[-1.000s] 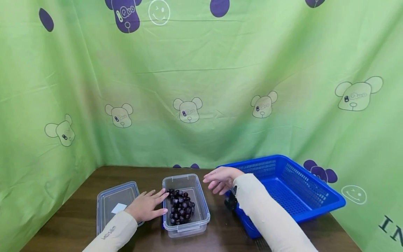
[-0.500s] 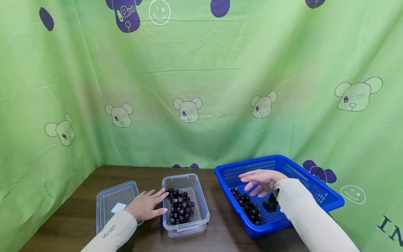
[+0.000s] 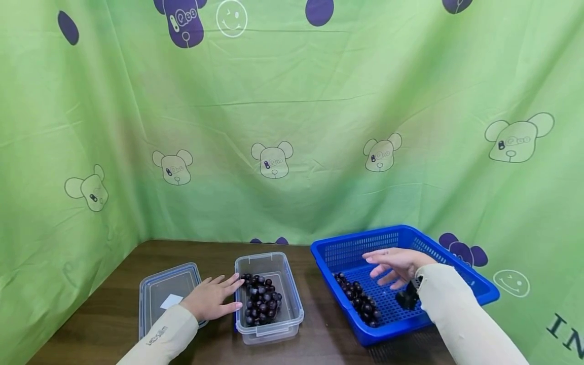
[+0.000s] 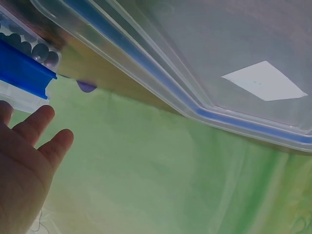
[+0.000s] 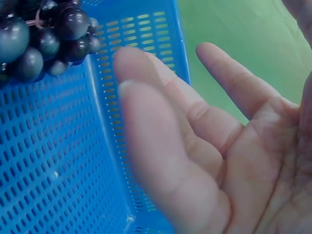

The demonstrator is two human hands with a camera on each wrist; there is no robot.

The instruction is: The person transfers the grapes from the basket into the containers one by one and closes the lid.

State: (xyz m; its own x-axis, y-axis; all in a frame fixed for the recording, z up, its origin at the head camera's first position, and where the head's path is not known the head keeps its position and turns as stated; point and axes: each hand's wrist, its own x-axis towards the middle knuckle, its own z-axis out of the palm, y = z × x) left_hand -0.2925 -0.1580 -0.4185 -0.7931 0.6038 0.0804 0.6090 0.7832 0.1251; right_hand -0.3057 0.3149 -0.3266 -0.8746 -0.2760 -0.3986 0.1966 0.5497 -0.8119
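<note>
Grapes [image 3: 263, 303], one dark bunch, lie in the clear plastic container [image 3: 276, 328], and at its left rim we find the left hand [image 3: 211, 299], fingers straight and spread wide, gripping nothing. Over to the right hand [image 3: 396, 263], well apart from its partner, above the blue perforated basket [image 3: 360, 248], fingers loosely extended and apart! A second grape bunch [image 3: 359, 300] lines the basket's left side. Far left, a clear lid [image 3: 166, 284] with a white label [image 3: 171, 301] rests on the brown table [image 3: 315, 324], partly behind the left sleeve [image 3: 166, 334].
</note>
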